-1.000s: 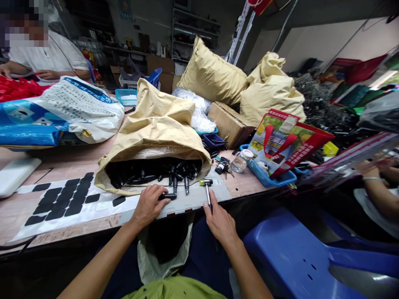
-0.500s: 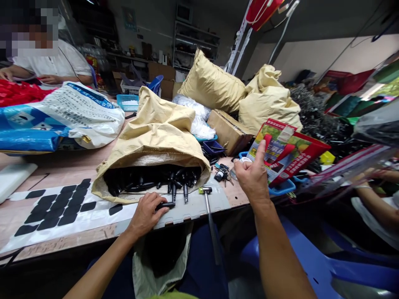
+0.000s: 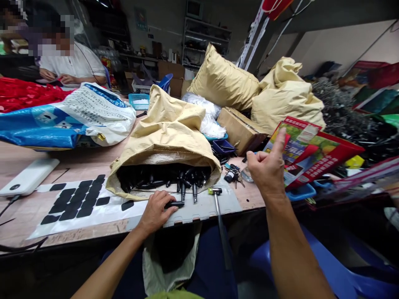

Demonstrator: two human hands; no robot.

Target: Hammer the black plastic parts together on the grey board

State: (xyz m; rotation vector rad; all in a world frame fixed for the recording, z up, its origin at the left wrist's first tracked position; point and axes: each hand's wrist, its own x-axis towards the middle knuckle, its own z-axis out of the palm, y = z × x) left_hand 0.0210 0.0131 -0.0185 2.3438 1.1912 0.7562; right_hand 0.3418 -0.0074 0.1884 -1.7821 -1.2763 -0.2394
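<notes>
My left hand (image 3: 158, 211) rests at the front of the table with its fingers curled over a black tube-shaped part (image 3: 175, 204). Just behind it lies the open mouth of a beige cloth sack (image 3: 174, 139), full of glossy black parts (image 3: 149, 176). Two black parts with shiny tips (image 3: 195, 193) stick out of the sack toward me. To the right, a hammer (image 3: 220, 222) hangs its dark handle over the table edge. My right hand (image 3: 268, 168) is raised in front of a red printed bag (image 3: 305, 149), index finger stretched up, other fingers bent, nothing visible in it.
Black rounded pads (image 3: 79, 197) lie on a white sheet at left, near a white power bank (image 3: 29, 176). Keys (image 3: 235, 174), a cardboard box (image 3: 241, 131) and full sacks (image 3: 224, 79) sit at right and behind. A person (image 3: 70, 64) works across the table.
The view has turned a little left, so the scene sits farther right. My left hand stays on the black part. My right hand keeps its pointing shape.
</notes>
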